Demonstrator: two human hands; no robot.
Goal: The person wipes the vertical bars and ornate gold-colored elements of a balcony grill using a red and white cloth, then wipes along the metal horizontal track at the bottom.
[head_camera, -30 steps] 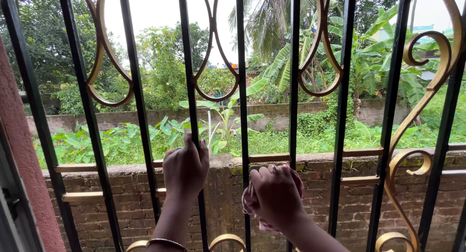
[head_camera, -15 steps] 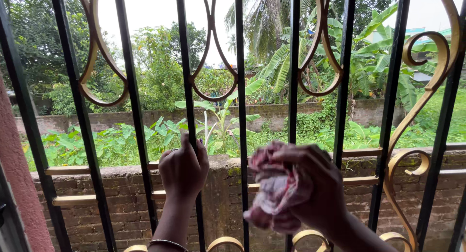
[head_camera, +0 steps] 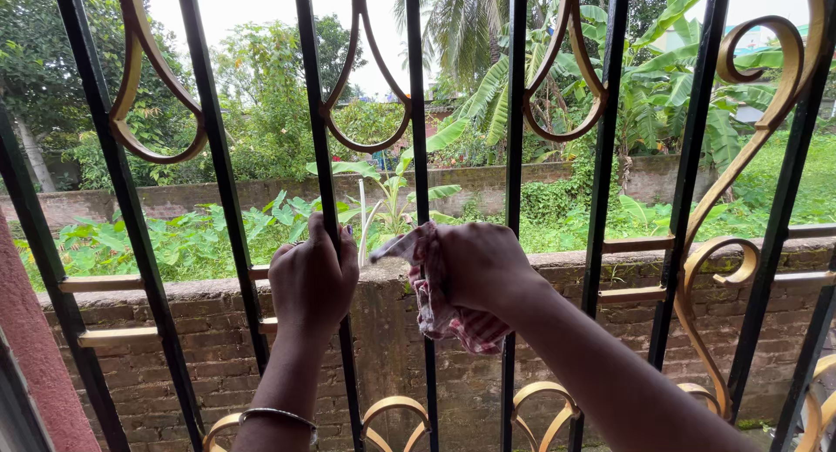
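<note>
From my remote seat I see two bare hands at a black iron window grille [head_camera: 222, 169] trimmed with gold scrolls; the left hand [head_camera: 312, 278] is clenched round one vertical bar [head_camera: 324, 169], fingers wrapped and knuckles toward the camera; a thin metal bangle [head_camera: 277, 414] circles that wrist. The right hand [head_camera: 483, 265] grasps a bunched red-and-white checked cloth [head_camera: 444, 308] and presses it against the neighbouring upright bar [head_camera: 420, 138], just beside the left hand; part of the cloth hangs below the palm, and one corner pokes out to the left of the bar (whether the fingers also close round the bar itself I cannot tell, as the cloth hides them). The cloth sits at about mid-height of the grille, level with the top of a mossy brick wall [head_camera: 610, 347] outside; beyond that wall lie leafy green plants [head_camera: 174, 239], banana trees [head_camera: 662, 86] and a second, farther wall [head_camera: 261, 191] under a pale sky.
</note>
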